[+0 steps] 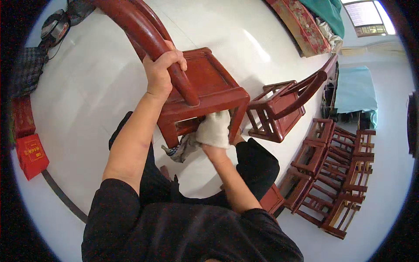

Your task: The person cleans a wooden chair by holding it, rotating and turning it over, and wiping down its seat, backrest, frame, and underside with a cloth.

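Observation:
A reddish-brown wooden chair (205, 74) with a flat seat and a thick curved back rail stands in front of me. My left hand (163, 70) is wrapped round that rail, just above where it meets the seat's near corner. Below the front edge of the seat, my right hand (214, 152) holds a cream-coloured cloth (214, 130) against the chair's underside, beside a front leg. The cloth covers most of the fingers. A grey patterned piece of fabric (183, 148) hangs just left of it, by another leg.
A second matching chair (283, 109) stands to the right. Several wooden stools or chairs (331, 174) are stacked along the right wall. A red bag (32, 156) sits at the left, and a floral-patterned bed or sofa base (301, 26) at the far right. The pale floor (91, 100) is glossy.

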{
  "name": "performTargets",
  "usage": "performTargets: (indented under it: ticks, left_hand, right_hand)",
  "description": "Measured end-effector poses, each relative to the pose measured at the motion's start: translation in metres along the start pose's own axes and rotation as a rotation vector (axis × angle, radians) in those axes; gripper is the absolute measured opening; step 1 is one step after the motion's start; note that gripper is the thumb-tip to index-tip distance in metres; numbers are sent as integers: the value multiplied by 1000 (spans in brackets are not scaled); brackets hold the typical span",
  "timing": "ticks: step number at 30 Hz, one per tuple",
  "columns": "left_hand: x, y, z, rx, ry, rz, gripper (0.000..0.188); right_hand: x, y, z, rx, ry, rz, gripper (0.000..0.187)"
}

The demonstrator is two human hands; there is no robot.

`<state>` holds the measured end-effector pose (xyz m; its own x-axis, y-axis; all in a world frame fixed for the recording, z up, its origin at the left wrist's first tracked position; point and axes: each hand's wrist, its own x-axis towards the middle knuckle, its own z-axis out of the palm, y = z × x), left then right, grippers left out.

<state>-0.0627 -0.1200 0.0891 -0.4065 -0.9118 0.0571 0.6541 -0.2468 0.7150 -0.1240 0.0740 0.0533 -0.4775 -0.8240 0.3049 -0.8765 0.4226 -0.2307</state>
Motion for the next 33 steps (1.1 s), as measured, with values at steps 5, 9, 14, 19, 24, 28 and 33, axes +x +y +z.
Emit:
performTargets:
  ticks: [5, 9, 14, 19, 24, 28, 33]
  left_hand:
    - [-3, -10, 11, 42, 13, -63, 16]
    - [-5, -13, 13, -43, -115, -95, 15]
    - [-8, -16, 11, -54, -139, -73, 15]
    - [-10, -9, 15, -27, -56, -85, 12]
    - [-11, -10, 20, 4, -59, -85, 10]
    - [-8, -14, 19, -61, -54, -87, 11]
    - [-12, -16, 20, -28, -90, -132, 11]
  right_hand:
    - [-43, -12, 15, -81, -84, 256, 31]
    - [-39, 22, 13, 136, -61, 116, 39]
    - [-15, 10, -7, -82, -138, 18, 43]
    - [-8, -10, -14, -113, -480, 296, 44]
    - [-22, -10, 10, -54, -276, 242, 40]
    - [-21, -18, 3, -107, -361, 250, 36]
    - [-36, -18, 27, -231, -413, 207, 20]
